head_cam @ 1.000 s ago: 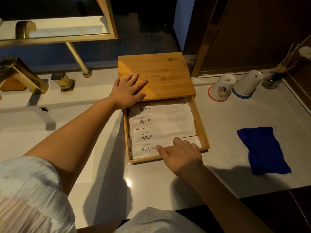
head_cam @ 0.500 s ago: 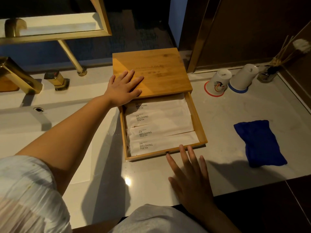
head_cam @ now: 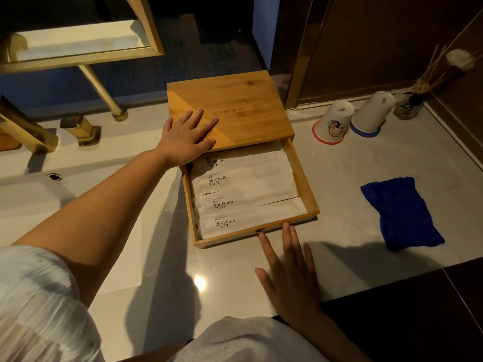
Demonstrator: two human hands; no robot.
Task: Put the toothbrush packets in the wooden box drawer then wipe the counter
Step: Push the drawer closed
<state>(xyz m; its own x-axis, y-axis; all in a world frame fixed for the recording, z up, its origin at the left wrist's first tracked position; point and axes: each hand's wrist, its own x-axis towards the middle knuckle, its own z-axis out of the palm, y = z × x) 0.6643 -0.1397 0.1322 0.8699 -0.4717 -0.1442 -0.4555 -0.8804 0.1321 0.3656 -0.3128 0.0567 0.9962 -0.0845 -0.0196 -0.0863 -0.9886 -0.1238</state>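
Note:
A wooden box point(head_cam: 235, 105) stands on the pale counter point(head_cam: 347, 205), its drawer point(head_cam: 305, 184) pulled out toward me. Several white toothbrush packets point(head_cam: 248, 194) marked "BRUSHING TEETH" lie flat inside the drawer. My left hand point(head_cam: 187, 137) rests flat on the box's top near its front left corner, fingers spread. My right hand point(head_cam: 290, 270) is flat and open on the counter, its fingertips touching the drawer's front edge beside a small knob point(head_cam: 258, 232). A folded blue cloth point(head_cam: 401, 212) lies to the right of the drawer.
Two white cups point(head_cam: 337, 121) stand upside down on coasters at the back right, beside a reed diffuser point(head_cam: 413, 100). A sink basin point(head_cam: 39, 194) with gold taps point(head_cam: 78, 129) is on the left. The counter's front edge runs below my right hand.
My right hand has drawn back from inside the drawer onto the counter, and its fingers have spread flat against the drawer's front. My left hand has stayed on the box top.

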